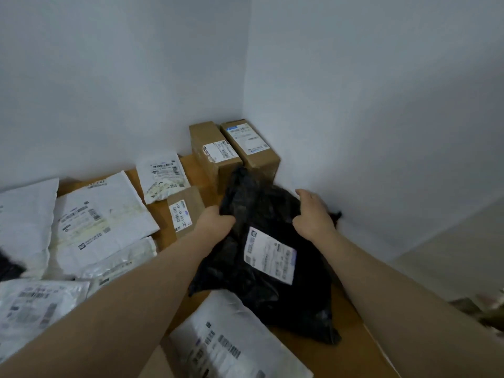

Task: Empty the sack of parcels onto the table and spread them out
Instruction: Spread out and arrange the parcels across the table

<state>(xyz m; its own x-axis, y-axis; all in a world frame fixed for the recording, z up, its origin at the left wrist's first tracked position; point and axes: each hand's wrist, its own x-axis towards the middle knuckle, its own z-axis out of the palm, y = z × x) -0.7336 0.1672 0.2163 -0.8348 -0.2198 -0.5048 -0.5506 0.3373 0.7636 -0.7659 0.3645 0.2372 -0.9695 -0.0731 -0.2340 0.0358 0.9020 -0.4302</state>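
By the corner, your left hand (pixel 215 222) & right hand (pixel 313 214) both clutch the black bag (pixel 261 257), prob to pull it clear of the boxes (pixel 215 151)

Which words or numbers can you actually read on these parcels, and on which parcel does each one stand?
"159 ... A03 280": sideways on the label of the small brown parcel; the middle digits are unclear.
Black parcel, white label: too blurred to read.
Left cardboard box and right cardboard box: labels too small to read.
Large white mailer and the other white mailers: barcodes show, text blurred.
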